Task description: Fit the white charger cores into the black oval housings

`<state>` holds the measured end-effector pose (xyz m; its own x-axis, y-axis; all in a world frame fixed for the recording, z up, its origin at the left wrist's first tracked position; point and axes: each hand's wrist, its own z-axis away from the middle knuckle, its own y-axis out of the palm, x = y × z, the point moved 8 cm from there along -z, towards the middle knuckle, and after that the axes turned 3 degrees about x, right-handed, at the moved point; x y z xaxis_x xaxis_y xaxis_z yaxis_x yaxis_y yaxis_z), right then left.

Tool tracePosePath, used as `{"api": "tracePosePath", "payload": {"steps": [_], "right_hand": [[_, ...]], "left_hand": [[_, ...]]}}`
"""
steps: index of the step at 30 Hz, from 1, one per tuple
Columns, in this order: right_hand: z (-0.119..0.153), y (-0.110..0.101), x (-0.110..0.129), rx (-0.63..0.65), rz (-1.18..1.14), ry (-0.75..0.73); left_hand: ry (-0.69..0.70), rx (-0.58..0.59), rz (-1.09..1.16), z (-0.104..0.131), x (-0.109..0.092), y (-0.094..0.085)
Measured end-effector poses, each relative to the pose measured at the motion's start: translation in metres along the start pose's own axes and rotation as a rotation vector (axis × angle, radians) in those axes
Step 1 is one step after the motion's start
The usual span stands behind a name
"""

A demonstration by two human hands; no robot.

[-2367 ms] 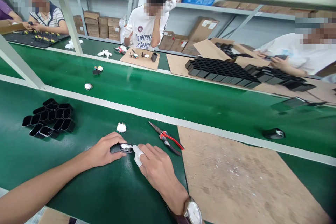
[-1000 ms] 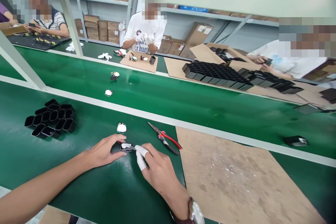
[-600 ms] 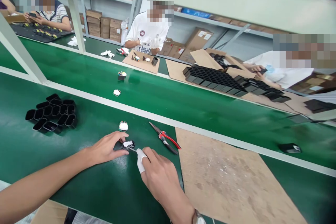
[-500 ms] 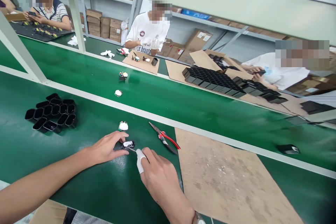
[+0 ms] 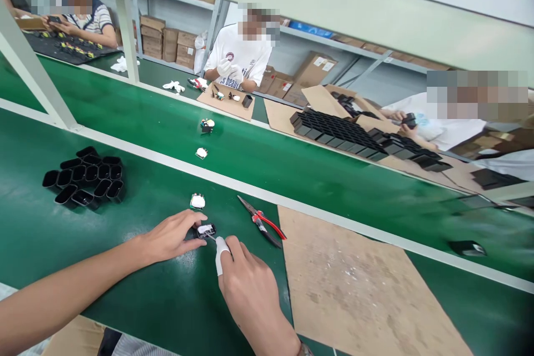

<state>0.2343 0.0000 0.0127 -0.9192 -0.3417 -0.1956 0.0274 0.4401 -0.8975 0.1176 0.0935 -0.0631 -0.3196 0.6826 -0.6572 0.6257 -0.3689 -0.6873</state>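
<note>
My left hand [image 5: 177,233] grips a small black plastic case [image 5: 199,235] between thumb and fingers, low over the green bench. Inside the case's open end shows a circuit board [image 5: 206,230] topped with white paste. My right hand [image 5: 246,272], with a white cover on one finger, is closed around a thin metal tool [image 5: 211,236]. The tool's tip reaches the case opening; its kind is hidden by the fingers. Just behind my left hand lies another paste-topped circuit board [image 5: 197,201]. Red-and-black long-nose pliers [image 5: 261,219] rest to the right.
Several empty black cases [image 5: 83,175] stand at left. A cardboard sheet [image 5: 354,278] covers the bench at right. Beyond a white rail [image 5: 233,186], a green belt [image 5: 267,150] carries boards [image 5: 202,153] and a black case [image 5: 467,248]. Co-workers sit opposite; a slanted post [image 5: 37,67] rises at left.
The boards and the black case on the belt have shifted right. The co-worker opposite has raised gloved hands. My hands stay at the case, with the tool tip still at its opening.
</note>
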Motion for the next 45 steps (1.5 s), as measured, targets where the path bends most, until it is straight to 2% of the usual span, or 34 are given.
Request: {"api": "tracePosePath", "payload": {"steps": [7,15,23,25,31,38,42,45], "right_hand": [[0.003,-0.004,-0.007,-0.001,-0.036,0.009],[0.0,0.006,-0.009,-0.028,-0.088,0.018],[0.004,0.01,-0.02,0.046,-0.199,0.058],[0.003,0.012,-0.022,0.047,-0.202,0.058],[0.004,0.02,-0.029,0.053,-0.21,0.088],[0.01,0.02,-0.03,0.042,-0.264,0.087],[0.011,0.024,-0.049,-0.002,-0.273,0.158],[0.016,0.037,-0.068,-0.019,-0.223,0.208]], "left_hand": [[-0.033,0.009,0.024,0.001,0.005,0.003],[-0.042,0.014,0.027,0.0,0.006,0.003],[-0.018,0.016,0.013,0.0,0.004,0.002],[0.016,-0.004,0.002,0.0,0.001,0.0],[0.245,-0.067,-0.073,-0.001,-0.018,-0.006],[0.266,-0.093,-0.033,0.0,-0.018,-0.006],[0.125,-0.088,-0.029,-0.001,-0.008,-0.006],[0.18,-0.061,-0.067,-0.003,-0.016,-0.007]]}}
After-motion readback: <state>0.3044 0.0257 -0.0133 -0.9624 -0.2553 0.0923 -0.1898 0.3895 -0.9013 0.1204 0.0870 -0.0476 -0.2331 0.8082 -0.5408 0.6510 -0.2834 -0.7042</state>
